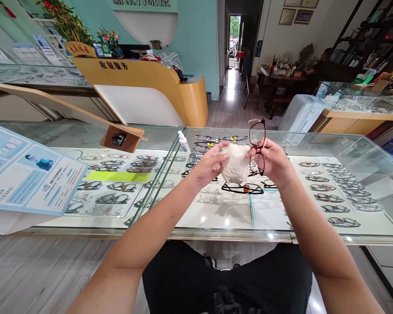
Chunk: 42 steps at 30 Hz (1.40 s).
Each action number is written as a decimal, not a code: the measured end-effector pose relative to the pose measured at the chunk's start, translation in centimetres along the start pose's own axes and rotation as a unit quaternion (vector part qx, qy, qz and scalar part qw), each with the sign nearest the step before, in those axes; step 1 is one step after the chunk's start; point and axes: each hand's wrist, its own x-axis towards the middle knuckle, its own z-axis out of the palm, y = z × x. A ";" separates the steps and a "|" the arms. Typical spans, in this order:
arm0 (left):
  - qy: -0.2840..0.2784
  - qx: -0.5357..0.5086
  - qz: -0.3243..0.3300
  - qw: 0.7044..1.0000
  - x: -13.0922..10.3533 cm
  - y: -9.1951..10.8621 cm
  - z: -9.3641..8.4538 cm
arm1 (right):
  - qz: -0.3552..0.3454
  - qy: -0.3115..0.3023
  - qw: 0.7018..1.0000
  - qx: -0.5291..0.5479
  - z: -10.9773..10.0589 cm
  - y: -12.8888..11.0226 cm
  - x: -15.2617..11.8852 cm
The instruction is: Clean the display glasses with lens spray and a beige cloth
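You hold cloth (pixel 236 168) beside glasses (pixel 258 133): left hand (pixel 207 168) grip closed on cloth, right hand (pixel 276 162) grip on glasses. Next move calls for steady, light pinch.

The room is mostly bright. Daylight glows in the far doorway (pixel 235 41) and makes a shiny white streak on the floor (pixel 230 89). Little light spots shine on the glass case (pixel 212 233). The back right looks dim. The sides look stretched.
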 end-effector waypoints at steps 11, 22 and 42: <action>-0.116 0.079 -0.093 0.986 0.1 0.1 -0.5 | 0.001 0.027 1.000 0.012 -0.3 0.4 0.5; -0.092 0.130 0.052 0.986 -0.3 -0.6 0.4 | 0.040 0.023 0.998 0.029 0.9 1.6 0.6; -0.023 0.199 0.145 0.969 0.0 -2.0 1.2 | 0.024 0.089 0.996 0.020 2.5 4.7 0.5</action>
